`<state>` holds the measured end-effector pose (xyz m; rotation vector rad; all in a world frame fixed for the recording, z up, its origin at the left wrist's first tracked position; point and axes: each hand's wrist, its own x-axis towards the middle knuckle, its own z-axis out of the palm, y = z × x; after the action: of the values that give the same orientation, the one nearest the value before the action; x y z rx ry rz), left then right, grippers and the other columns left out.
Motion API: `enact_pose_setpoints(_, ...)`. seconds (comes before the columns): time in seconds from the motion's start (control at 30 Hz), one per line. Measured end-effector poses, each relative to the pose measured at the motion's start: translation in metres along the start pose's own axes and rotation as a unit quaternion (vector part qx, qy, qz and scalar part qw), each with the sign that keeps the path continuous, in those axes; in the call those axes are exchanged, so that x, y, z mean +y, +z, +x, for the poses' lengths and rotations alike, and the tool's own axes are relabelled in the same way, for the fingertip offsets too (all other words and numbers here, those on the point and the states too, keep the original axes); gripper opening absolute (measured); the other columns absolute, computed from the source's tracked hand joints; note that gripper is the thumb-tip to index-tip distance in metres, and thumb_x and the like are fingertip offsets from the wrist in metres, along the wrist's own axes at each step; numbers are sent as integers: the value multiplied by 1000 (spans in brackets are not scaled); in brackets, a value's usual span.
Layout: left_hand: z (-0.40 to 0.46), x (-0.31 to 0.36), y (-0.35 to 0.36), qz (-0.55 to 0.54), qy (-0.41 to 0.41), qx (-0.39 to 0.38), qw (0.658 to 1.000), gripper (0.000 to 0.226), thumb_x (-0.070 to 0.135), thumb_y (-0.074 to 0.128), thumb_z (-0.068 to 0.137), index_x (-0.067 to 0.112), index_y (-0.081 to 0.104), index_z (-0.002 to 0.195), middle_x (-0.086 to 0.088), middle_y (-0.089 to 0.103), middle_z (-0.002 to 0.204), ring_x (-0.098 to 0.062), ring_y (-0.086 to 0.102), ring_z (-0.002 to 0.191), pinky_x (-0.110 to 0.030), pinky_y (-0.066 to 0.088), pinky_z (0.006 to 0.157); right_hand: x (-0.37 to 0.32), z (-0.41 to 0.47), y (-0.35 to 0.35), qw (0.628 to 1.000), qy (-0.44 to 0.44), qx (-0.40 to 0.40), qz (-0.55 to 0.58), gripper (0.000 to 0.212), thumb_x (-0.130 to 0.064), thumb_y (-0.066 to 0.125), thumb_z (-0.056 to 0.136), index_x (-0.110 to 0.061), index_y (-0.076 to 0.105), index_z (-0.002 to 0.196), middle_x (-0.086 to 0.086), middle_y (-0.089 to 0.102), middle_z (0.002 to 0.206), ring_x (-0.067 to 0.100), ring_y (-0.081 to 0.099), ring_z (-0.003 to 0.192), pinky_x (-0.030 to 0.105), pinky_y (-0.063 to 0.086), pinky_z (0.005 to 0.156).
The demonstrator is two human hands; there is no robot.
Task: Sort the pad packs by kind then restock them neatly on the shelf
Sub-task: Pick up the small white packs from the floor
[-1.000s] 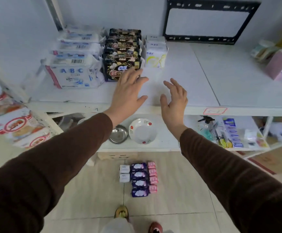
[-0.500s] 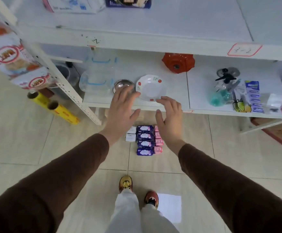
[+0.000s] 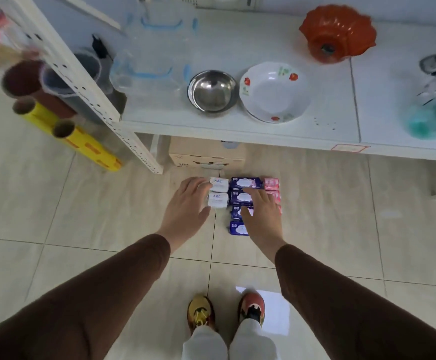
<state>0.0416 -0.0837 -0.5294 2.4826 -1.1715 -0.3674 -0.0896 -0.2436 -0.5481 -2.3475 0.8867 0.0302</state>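
Observation:
Small pad packs lie in three columns on the tiled floor below the shelf. Two white ABC packs [image 3: 219,192] form the left column, several dark blue packs [image 3: 242,183] the middle one, and pink packs [image 3: 271,183] the right one. My left hand [image 3: 188,207] hovers with spread fingers just left of the white packs, its fingertips at their edge. Over the blue and pink columns, my right hand [image 3: 262,216] is spread and hides part of them. Neither hand holds anything.
The low white shelf [image 3: 237,131] carries clear plastic containers [image 3: 149,71], a steel bowl [image 3: 213,90], a flowered white bowl [image 3: 274,92] and an orange dish [image 3: 337,32]. A cardboard box [image 3: 207,154] sits under it. Yellow rolls [image 3: 87,145] lean at the left. My shoes [image 3: 226,311] stand below.
My view has dropped from the upper shelf with the stocked packs to the floor. Both hands have come down from the shelf top to just above the floor packs.

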Motion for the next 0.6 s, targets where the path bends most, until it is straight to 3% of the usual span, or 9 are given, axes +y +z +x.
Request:
enact_pose_setpoints(0.37, 56, -114, 192, 43, -25, -68, 996, 56, 21, 66, 88, 18, 46, 140, 4, 45, 142, -17, 34, 135, -32, 38, 107, 91, 95, 165, 993, -48, -103, -43, 56, -16, 55, 92, -23, 42, 146, -1, 48, 142, 21, 43, 128, 38, 38, 106)
enact_pose_setpoints(0.6, 94, -159, 272, 44, -36, -71, 996, 60, 20, 65, 88, 19, 42, 144, 4, 44, 145, -18, 35, 135, -32, 38, 107, 133, 144, 248, 983, -81, -129, -99, 60, -12, 54, 88, -21, 41, 146, -2, 47, 141, 22, 44, 125, 36, 38, 103)
